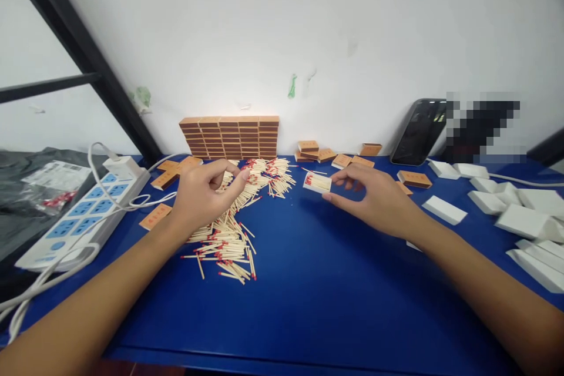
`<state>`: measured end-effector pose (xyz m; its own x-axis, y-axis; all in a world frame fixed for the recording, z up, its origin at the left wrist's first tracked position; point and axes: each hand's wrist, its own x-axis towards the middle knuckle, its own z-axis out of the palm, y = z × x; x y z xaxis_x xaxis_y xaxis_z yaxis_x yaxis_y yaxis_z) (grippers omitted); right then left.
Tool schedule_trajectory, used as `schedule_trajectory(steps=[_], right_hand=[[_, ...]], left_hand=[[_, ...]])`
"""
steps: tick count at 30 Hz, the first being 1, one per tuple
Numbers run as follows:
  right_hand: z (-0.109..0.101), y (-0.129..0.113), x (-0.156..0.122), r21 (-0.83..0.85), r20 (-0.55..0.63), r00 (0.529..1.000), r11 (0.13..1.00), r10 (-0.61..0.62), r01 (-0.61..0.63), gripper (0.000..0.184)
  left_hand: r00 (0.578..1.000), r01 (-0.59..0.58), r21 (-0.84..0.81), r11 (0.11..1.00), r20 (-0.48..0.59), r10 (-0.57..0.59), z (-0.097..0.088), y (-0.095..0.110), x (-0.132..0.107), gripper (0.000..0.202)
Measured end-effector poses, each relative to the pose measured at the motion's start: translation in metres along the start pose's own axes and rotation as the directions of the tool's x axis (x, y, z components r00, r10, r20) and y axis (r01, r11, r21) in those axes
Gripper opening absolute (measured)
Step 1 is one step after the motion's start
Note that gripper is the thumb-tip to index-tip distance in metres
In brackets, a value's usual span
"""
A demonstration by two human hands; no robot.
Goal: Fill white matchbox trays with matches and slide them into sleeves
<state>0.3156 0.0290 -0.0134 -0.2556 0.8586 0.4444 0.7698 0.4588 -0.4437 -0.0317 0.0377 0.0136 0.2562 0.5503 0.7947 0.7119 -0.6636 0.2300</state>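
Note:
My right hand (374, 197) grips a small white matchbox tray (318, 190) by its right end, between thumb and fingers. Several red-tipped matches lie inside that tray, which is tilted toward me above the blue table. Over the heap of loose matches (227, 241) is my left hand (205, 194), thumb and index finger brought together in a pinch. Whether a match is between those fingertips I cannot make out. Part of the heap is hidden behind the left hand and wrist.
A stacked wall of orange-brown matchboxes (231, 136) stands against the back wall. More matchboxes (308, 147) lie at the back. White trays (524, 220) pile up at the right, near a leaning phone (416, 132). A power strip (83, 214) with white cables lies left.

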Motion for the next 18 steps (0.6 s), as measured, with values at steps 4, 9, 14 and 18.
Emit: schedule_trajectory(steps=[4,9,14,18], right_hand=[[0.002,0.001,0.000,0.038,0.000,1.000,0.999,0.011,-0.011,0.030],[0.006,0.004,-0.002,0.014,0.001,1.000,1.000,0.006,-0.006,0.033],[0.004,0.001,-0.002,-0.009,-0.048,0.997,0.998,-0.056,0.056,0.035],[0.000,-0.002,0.000,-0.029,-0.098,0.993,0.998,-0.058,0.056,0.035]], left_hand=[[1.000,0.003,0.015,1.000,-0.004,-0.003,0.000,-0.004,0.001,0.025],[0.999,0.028,0.141,0.990,0.029,-0.032,-0.004,-0.014,0.006,0.021],[0.971,-0.116,0.218,0.969,0.231,0.064,-0.002,-0.029,0.005,0.028],[0.968,-0.101,0.220,0.970,0.248,0.045,-0.001,-0.038,0.003,0.024]])
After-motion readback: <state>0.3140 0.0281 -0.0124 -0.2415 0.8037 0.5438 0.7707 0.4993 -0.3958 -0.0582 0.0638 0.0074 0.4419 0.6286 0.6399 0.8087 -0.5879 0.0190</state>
